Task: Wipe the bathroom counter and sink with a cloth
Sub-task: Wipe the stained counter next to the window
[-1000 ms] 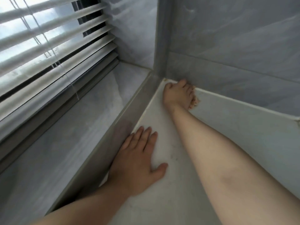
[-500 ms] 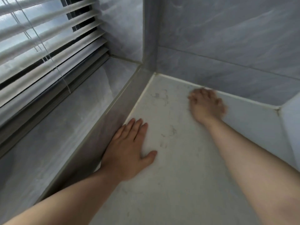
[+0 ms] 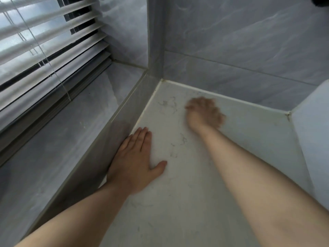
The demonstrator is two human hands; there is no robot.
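Left hand [image 3: 137, 161] flat, fingers straight, on pale marbled stone desk [image 3: 178, 202]. Right hand [image 3: 204, 113] beyond left hand, blurred; grip cannot be told. Risk: thin dark strands [image 3: 181, 139] smear, not lift.

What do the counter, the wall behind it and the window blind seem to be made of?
The counter: pale, matte, with thin grey marks, maybe veining; probably stone or composite. The wall: grey tiles with marble-like veining and a slight sheen; a joint line shows. The blind: thin white slats, plastic or painted metal, I cannot tell which.
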